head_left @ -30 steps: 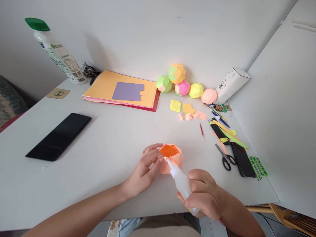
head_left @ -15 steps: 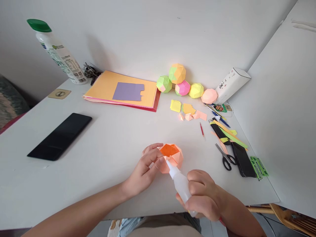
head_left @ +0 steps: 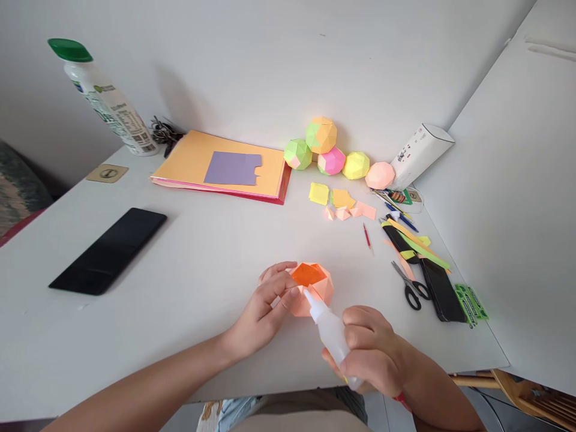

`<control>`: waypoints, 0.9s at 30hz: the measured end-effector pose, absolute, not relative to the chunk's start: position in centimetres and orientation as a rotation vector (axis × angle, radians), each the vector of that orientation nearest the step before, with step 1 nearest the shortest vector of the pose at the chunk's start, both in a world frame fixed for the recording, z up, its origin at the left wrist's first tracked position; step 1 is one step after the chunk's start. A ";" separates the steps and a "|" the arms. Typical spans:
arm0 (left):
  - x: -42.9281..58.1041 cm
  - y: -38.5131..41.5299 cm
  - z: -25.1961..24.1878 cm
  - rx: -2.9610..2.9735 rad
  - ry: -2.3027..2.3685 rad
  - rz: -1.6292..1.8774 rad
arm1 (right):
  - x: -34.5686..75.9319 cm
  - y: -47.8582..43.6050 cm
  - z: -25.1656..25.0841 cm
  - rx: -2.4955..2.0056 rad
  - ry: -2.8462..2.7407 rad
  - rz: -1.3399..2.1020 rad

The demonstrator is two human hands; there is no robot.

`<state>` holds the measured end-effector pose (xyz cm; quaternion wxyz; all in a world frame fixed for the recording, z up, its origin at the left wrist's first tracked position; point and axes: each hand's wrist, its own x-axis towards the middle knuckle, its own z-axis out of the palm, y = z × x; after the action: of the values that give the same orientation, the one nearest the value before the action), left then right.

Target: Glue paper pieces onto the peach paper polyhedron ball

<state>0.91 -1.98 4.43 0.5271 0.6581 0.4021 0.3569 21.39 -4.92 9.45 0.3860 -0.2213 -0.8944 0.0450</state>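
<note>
A peach-orange folded paper ball (head_left: 323, 290) with an open top stands on the table near its front edge. My left hand (head_left: 271, 300) is closed on the ball's left side, thumb and fingers pinching its paper rim. In my right hand (head_left: 371, 348) is a translucent white glue bottle (head_left: 332, 333), tilted with its narrow nozzle pointing up and left. The nozzle tip meets the ball's front rim beside my left thumb. Whether any glue is coming out cannot be made out.
Finished paper balls (head_left: 356, 165) line the wall, with folded paper pieces (head_left: 343, 212) before them. At right lie scissors (head_left: 410, 287), a black phone (head_left: 441, 289) and paper strips. A paper stack (head_left: 180, 162), a black tablet-like slab (head_left: 110, 251) and a green-capped bottle (head_left: 112, 111) are at left.
Both hands stay nearly where they were, holding the paper ball and the glue bottle. The bottle has shifted very slightly, its nozzle still at the rim.
</note>
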 end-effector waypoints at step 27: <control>0.6 -1.4 3.9 1.424 0.924 0.860 | 25.0 -1.5 7.7 -1.043 -1.341 0.809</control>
<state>0.64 -1.37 3.94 0.5804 0.6093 0.3955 0.3680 25.03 -1.51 7.72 0.5890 -0.4481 -0.5758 0.3474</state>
